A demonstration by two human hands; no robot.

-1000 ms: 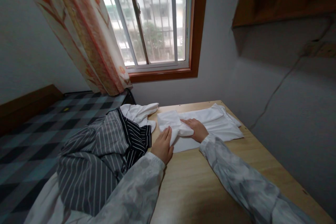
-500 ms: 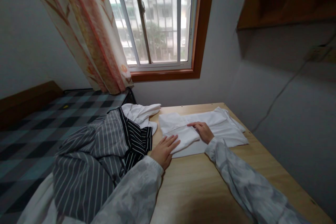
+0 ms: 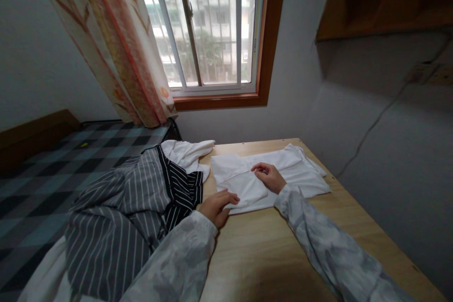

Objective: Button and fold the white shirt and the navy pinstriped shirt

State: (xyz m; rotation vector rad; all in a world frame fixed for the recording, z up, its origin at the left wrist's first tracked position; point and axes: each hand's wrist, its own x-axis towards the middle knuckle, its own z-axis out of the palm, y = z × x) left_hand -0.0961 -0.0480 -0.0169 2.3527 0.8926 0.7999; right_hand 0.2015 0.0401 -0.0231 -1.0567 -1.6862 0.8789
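A white garment [image 3: 283,174] lies partly folded across the far end of a wooden table [image 3: 269,250]. My left hand [image 3: 216,205] rests at the garment's near left corner, fingers curled and pinching its edge. My right hand [image 3: 271,176] sits on top of the folded part near the middle, fingers bent and pinching a fold of the cloth. Both arms wear pale patterned sleeves.
A pile of grey and black striped clothes [image 3: 134,207] with a white piece [image 3: 187,151] covers the table's left side. A bed with a checked cover [image 3: 46,170] lies further left. A window [image 3: 208,28] with a floral curtain [image 3: 116,47] is ahead. A wooden shelf [image 3: 385,0] hangs on the right wall.
My left hand went from lying flat on the garment to gripping its near corner. My right hand curled from flat fingers into a pinch on the fold.
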